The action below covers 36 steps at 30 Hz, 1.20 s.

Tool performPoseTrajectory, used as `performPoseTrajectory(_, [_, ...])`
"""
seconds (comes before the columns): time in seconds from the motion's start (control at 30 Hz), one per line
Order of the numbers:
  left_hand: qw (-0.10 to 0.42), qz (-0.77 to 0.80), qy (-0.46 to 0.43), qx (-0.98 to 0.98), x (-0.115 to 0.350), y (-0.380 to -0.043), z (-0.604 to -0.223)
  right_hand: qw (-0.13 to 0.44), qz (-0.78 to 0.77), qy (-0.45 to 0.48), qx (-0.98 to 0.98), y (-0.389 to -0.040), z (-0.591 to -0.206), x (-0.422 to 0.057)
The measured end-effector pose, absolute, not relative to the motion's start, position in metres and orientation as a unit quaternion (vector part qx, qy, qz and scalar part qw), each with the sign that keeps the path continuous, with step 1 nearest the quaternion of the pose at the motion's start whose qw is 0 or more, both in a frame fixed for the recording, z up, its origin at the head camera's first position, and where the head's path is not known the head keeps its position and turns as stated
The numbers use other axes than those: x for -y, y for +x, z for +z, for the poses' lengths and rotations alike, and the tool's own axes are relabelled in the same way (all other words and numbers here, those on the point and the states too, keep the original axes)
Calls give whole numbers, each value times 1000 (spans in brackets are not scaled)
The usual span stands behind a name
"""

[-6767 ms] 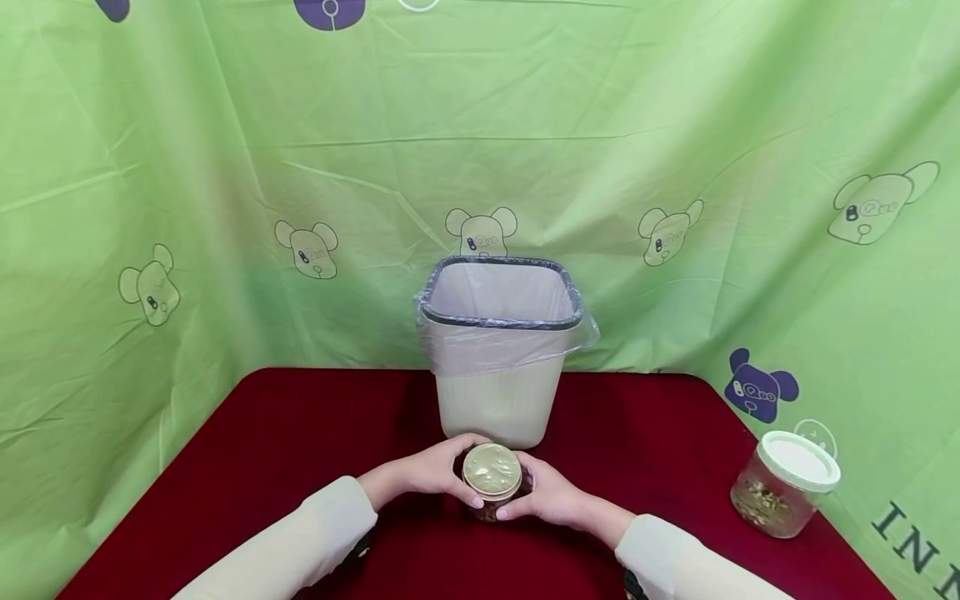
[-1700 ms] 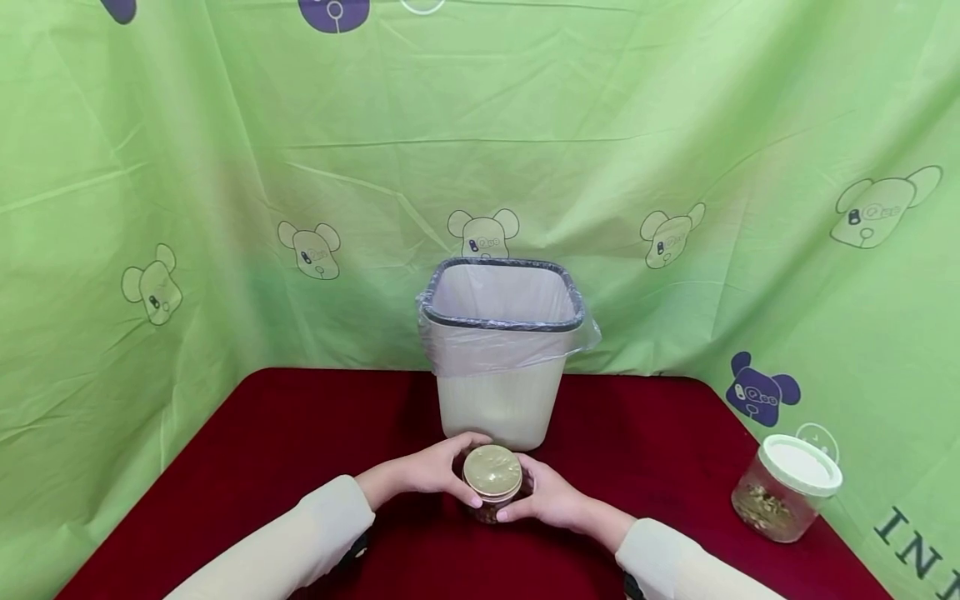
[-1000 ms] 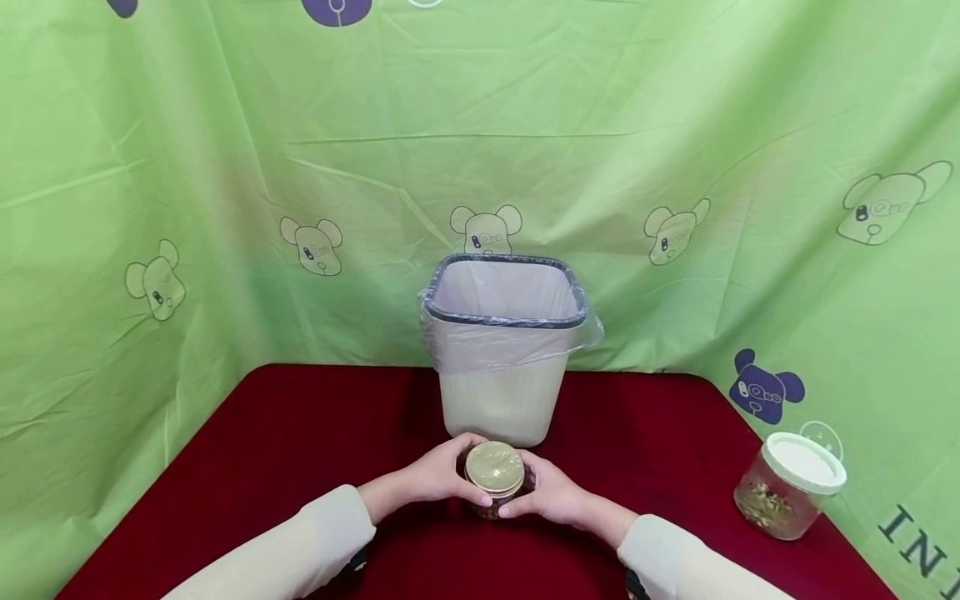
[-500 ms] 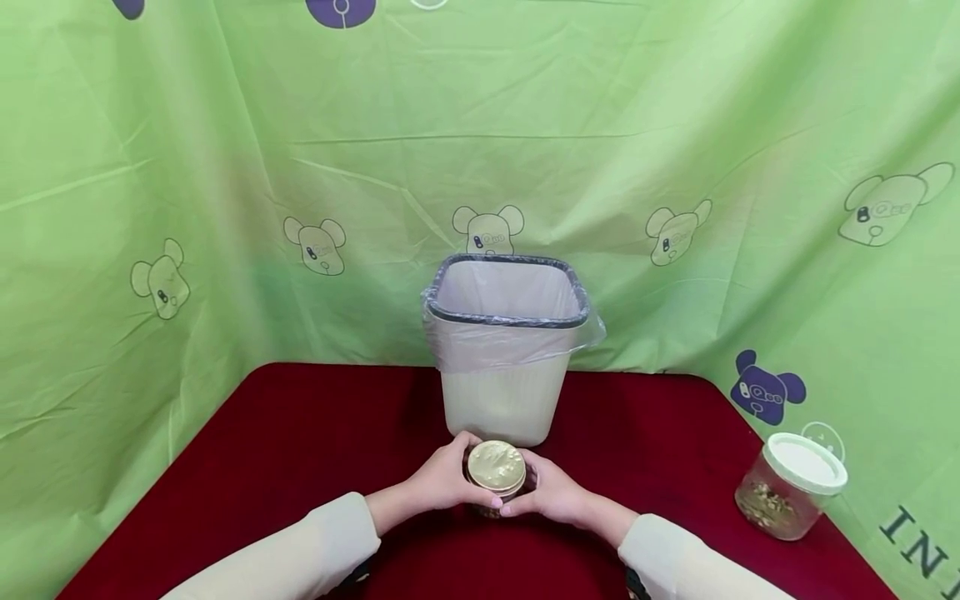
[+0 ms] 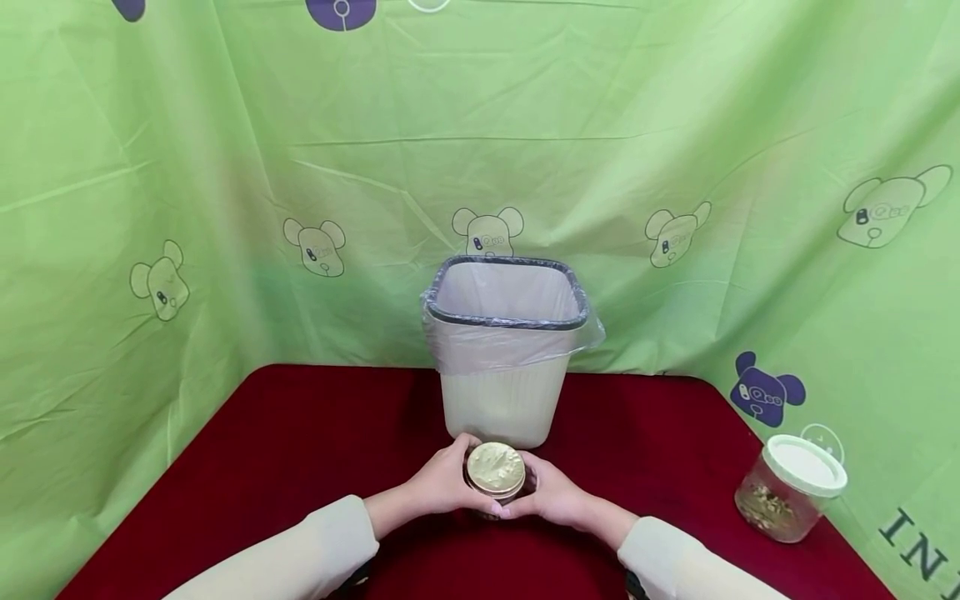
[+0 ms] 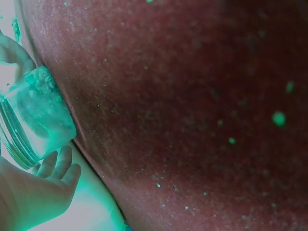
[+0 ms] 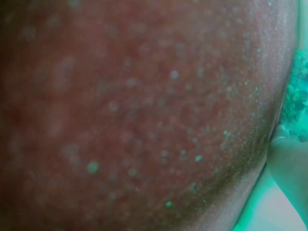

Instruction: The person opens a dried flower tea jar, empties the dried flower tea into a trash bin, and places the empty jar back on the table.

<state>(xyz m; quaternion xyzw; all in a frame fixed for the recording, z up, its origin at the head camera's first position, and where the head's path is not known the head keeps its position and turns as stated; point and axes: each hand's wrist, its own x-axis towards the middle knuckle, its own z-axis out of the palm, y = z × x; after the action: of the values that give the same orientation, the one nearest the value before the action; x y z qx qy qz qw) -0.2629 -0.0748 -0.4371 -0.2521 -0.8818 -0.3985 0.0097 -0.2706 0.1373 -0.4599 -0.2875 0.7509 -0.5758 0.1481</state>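
Two grips, one jar (image 5: 497,468): left hand (image 5: 444,483), right hand (image 5: 557,493) clamped round it. Steadying step imo; next probably wants even pressure.

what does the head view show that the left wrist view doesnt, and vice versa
Recognisable in the head view only: the bin and its plastic liner, the white-lidded jar at the right, and the gold top of the held jar. Left wrist view only: much of that jar's clear side wall, with clumpy contents toward its base. Both: the held jar, the left hand and right hand around it. The wrist view's background is too washed out to read.
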Motion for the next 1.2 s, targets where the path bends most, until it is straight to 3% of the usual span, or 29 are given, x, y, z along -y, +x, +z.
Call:
performPoseTrajectory(0.2, [-15, -402, -273, 874, 79, -266, -438, 145, -569, -283, -758, -270, -459, -137])
performPoseTrajectory(0.63, [-165, -512, -326, 777, 87, -287, -427, 143, -570, -280, -759, -270, -461, -137])
performPoseTrajectory(1.0, [-181, -494, -372, 765, 86, -293, -426, 144, -568, -273, -763, -270, -462, -137])
performPoseTrajectory(1.2, [-153, -475, -360, 788, 85, -293, -429, 138, -565, -273, -766, -269, -460, -137])
